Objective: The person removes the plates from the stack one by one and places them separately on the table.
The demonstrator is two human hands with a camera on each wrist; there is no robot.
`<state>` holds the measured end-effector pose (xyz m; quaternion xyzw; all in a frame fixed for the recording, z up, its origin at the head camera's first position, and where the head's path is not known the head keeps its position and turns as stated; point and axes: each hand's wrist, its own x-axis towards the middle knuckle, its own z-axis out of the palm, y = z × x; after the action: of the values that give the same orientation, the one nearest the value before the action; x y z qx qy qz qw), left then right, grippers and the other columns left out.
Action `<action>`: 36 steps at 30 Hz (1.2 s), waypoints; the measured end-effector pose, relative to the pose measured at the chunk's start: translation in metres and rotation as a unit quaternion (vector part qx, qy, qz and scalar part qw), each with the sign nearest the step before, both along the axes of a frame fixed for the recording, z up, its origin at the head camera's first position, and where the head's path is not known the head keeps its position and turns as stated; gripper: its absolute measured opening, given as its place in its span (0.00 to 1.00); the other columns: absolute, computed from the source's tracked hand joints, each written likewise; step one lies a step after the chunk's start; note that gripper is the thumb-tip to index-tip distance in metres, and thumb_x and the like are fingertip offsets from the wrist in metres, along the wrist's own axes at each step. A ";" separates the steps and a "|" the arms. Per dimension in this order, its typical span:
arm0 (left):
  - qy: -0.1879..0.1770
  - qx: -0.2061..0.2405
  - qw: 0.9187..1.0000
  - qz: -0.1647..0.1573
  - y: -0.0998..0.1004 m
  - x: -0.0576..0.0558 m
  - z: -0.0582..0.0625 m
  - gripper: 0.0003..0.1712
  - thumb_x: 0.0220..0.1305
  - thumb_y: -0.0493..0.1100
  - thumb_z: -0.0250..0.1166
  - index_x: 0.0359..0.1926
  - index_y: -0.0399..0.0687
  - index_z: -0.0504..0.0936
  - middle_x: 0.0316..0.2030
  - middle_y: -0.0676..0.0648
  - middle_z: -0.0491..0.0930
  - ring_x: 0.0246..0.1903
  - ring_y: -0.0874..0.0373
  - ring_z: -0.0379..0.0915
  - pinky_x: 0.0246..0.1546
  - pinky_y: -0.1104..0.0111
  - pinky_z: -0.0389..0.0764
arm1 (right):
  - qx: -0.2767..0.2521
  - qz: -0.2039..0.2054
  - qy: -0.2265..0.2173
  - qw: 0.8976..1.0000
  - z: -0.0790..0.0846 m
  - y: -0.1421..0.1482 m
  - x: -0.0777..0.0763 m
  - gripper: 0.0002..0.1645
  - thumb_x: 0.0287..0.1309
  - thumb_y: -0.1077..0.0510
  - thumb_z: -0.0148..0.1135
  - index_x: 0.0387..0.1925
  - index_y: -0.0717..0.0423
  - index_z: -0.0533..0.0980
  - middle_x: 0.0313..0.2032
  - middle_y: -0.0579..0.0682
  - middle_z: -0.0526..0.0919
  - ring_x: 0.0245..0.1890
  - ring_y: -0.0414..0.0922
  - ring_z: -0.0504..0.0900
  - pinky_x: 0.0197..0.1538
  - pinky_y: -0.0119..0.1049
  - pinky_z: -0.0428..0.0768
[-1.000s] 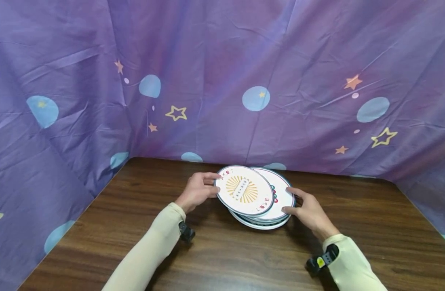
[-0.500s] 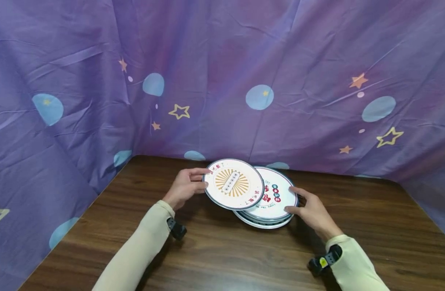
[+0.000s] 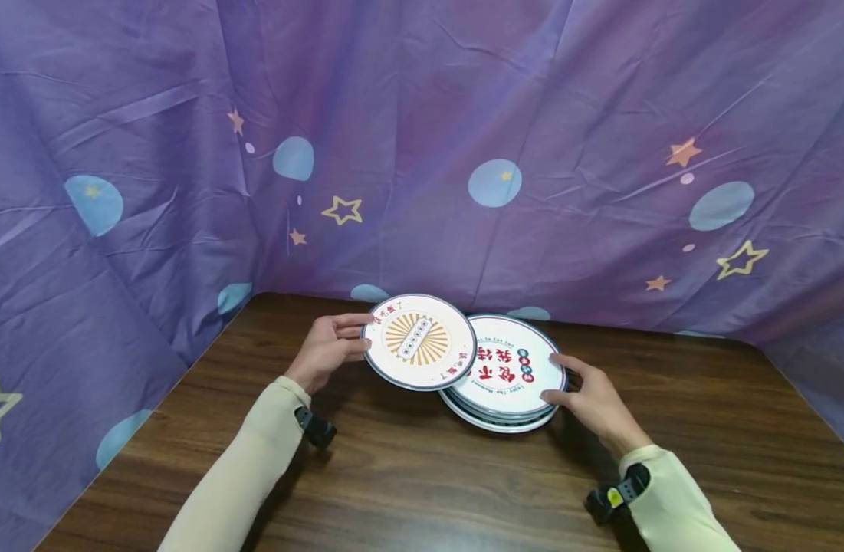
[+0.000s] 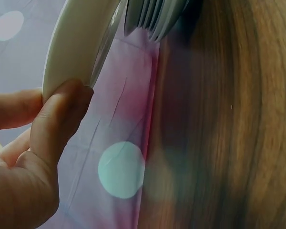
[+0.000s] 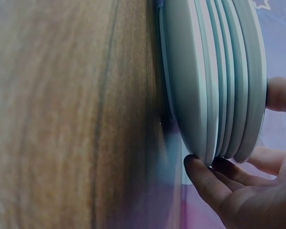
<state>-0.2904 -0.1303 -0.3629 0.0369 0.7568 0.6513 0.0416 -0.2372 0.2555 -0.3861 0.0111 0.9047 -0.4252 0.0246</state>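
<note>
A white plate (image 3: 422, 345) with a yellow sunburst print and a blue rim is pinched at its left edge by my left hand (image 3: 325, 349). In the left wrist view the thumb (image 4: 62, 114) lies against the plate's underside, and the plate stands tilted apart from the stack. To its right is a stack of plates (image 3: 507, 410), partly covered by the held plate in the head view. Red lettering marks the top plate. My right hand (image 3: 594, 399) holds the stack's right rim; in the right wrist view its fingertips (image 5: 200, 169) touch the stacked edges (image 5: 212, 95).
The stack sits on a brown wooden table (image 3: 428, 483), near its back edge. Behind and to the left hangs a purple curtain (image 3: 422, 115) with stars and blue dots. A black wrist camera (image 3: 316, 428) is strapped to the left wrist, and another (image 3: 615, 494) to the right.
The left hand has drawn the sunburst plate leftward and slightly up off the stack, uncovering more of the top plate's red lettering. The right hand has stayed at the stack's rim.
</note>
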 end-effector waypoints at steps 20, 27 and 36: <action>-0.042 0.064 0.990 0.118 -0.028 -0.010 -0.009 0.29 0.60 0.22 0.56 0.64 0.26 0.72 0.39 0.43 0.84 0.26 0.69 0.76 0.27 0.79 0.80 | 0.014 -0.004 0.009 1.000 0.001 0.002 -0.002 0.48 0.53 0.60 0.71 0.72 0.66 0.61 0.72 0.72 0.61 0.74 0.66 0.58 0.75 0.62 0.56; -0.042 0.068 0.984 0.157 -0.033 -0.011 -0.013 0.30 0.56 0.20 0.54 0.63 0.23 0.72 0.34 0.44 0.82 0.23 0.68 0.74 0.22 0.78 0.78 | 0.015 0.000 0.011 1.000 -0.001 0.002 0.000 0.47 0.53 0.59 0.71 0.72 0.67 0.61 0.72 0.72 0.61 0.74 0.66 0.58 0.75 0.61 0.57; -0.062 0.031 0.984 0.166 -0.045 -0.014 -0.018 0.29 0.58 0.21 0.55 0.63 0.24 0.71 0.32 0.46 0.79 0.23 0.67 0.73 0.23 0.79 0.78 | 0.012 0.001 0.008 1.000 -0.002 0.002 0.000 0.48 0.54 0.59 0.71 0.73 0.66 0.61 0.73 0.72 0.60 0.75 0.66 0.58 0.75 0.61 0.56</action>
<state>-0.3045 -0.1753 -0.3812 -0.1286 0.7277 0.6734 -0.0220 -0.2368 0.2574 -0.3882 0.0069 0.9100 -0.4142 0.0173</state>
